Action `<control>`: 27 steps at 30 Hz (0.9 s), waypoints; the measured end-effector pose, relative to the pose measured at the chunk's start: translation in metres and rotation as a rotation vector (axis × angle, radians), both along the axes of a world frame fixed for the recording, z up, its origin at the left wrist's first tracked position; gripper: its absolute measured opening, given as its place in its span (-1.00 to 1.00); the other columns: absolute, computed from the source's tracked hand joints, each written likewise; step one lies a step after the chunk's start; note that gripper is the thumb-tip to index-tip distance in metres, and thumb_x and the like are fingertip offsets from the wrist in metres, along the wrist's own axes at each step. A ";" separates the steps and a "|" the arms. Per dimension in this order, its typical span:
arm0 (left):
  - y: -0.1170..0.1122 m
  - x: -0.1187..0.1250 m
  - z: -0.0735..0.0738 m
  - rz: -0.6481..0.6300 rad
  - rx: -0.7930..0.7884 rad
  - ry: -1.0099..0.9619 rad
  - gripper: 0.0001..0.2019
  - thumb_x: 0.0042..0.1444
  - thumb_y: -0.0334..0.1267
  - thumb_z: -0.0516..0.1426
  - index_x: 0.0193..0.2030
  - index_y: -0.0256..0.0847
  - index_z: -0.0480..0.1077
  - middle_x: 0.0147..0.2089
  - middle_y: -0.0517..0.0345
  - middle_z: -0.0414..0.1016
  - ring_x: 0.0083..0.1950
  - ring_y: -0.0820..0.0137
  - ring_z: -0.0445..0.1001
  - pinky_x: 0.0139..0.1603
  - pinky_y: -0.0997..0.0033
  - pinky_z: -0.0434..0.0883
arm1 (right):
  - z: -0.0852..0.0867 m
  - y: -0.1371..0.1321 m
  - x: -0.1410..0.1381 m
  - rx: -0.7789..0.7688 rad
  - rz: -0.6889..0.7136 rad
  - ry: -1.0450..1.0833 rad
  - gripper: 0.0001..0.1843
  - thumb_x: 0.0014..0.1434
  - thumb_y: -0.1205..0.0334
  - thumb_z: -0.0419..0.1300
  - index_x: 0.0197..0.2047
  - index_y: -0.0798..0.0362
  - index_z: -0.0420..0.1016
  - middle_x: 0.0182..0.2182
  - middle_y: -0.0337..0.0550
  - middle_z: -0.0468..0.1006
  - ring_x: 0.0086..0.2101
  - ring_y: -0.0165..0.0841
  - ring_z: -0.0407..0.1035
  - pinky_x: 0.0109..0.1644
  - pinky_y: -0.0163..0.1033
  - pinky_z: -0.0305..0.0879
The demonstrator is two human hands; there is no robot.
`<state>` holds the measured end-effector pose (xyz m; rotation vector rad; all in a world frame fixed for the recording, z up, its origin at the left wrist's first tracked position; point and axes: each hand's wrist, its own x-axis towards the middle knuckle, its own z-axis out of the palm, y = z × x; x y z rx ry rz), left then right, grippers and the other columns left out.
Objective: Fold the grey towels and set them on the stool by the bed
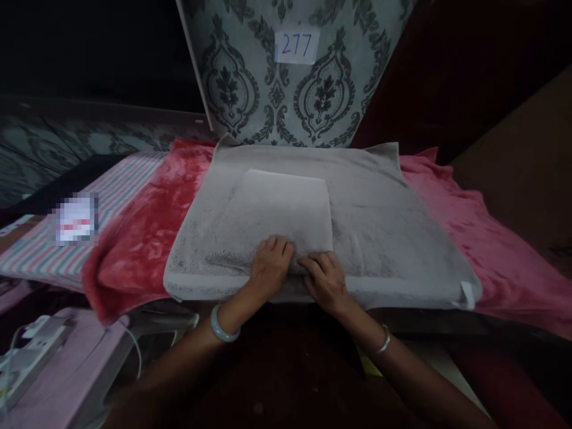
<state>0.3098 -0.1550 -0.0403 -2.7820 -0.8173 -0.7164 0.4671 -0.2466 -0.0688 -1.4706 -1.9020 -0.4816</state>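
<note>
A light grey folded towel lies on a larger grey plush cloth spread over the table. My left hand rests at the folded towel's near edge, its fingers curled down onto the fabric. Just to the right, my right hand grips the near right corner with bent fingers, the thumb side turned toward the left hand. A small gap separates the two hands. The fingers hide the edge under them, so how many layers they hold cannot be seen.
Red plush fabric and a striped cloth extend to the left, with a pixelated pale object on top. Pink fabric covers the right side. A power strip sits low at left. Patterned wall behind bears a paper sign reading 277.
</note>
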 end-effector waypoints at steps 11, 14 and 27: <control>0.000 -0.024 -0.018 -0.205 0.124 -0.183 -0.62 0.09 -0.50 0.14 0.07 -0.23 0.45 0.00 -0.09 0.49 -0.06 0.17 0.35 -0.13 0.17 0.37 | 0.035 0.035 0.047 -0.128 0.147 0.234 -0.83 0.37 0.23 0.07 -0.10 0.01 0.49 -0.22 -0.04 0.53 -0.16 -0.20 0.39 -0.07 -0.07 0.37; 0.001 -0.027 -0.021 -0.222 0.157 -0.254 -0.62 0.12 -0.50 0.13 0.07 -0.16 0.47 0.01 -0.05 0.52 -0.07 0.22 0.38 -0.12 0.20 0.36 | 0.044 0.088 0.080 -0.136 0.017 0.232 -0.72 0.34 0.22 0.08 0.04 0.03 0.51 -0.05 0.04 0.55 -0.01 -0.12 0.38 0.09 0.03 0.36; -0.013 -0.032 -0.041 -0.149 0.055 -0.225 -0.48 0.12 -0.46 0.18 0.18 0.13 0.48 0.00 0.07 0.54 -0.04 0.21 0.38 -0.03 0.20 0.30 | 0.033 0.184 0.055 -0.624 -0.280 -0.043 -0.30 0.43 -0.18 -0.05 0.51 -0.11 0.06 0.49 -0.07 -0.03 0.43 0.04 -0.16 0.42 0.22 -0.15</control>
